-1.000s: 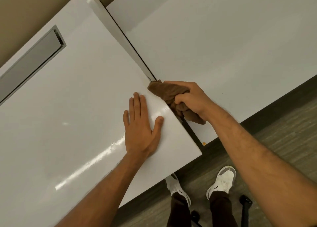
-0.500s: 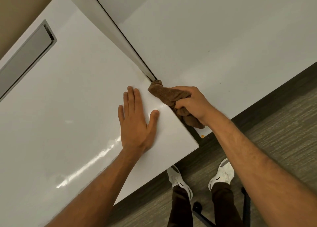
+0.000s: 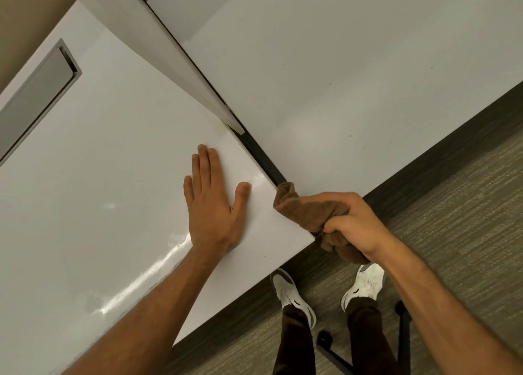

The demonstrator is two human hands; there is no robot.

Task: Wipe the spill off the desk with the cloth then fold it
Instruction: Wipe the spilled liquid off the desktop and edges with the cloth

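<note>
**Cloth bunched at the desk's near corner**

The left hand (image 3: 210,204) is lying flat on the white desk (image 3: 99,176), fingers spread and holding nothing, with wide bare surface stretching to its left. Just right of the thumb, the desk's edge is running along a dark gap (image 3: 261,159) toward the near corner. There the right hand (image 3: 349,223) is gripping the brown cloth (image 3: 304,213), fingers closed around it, half off the edge over the carpet (image 3: 452,204). Since half a second ago, the cloth has slid down the gap from the divider's (image 3: 169,49) end.
</note>
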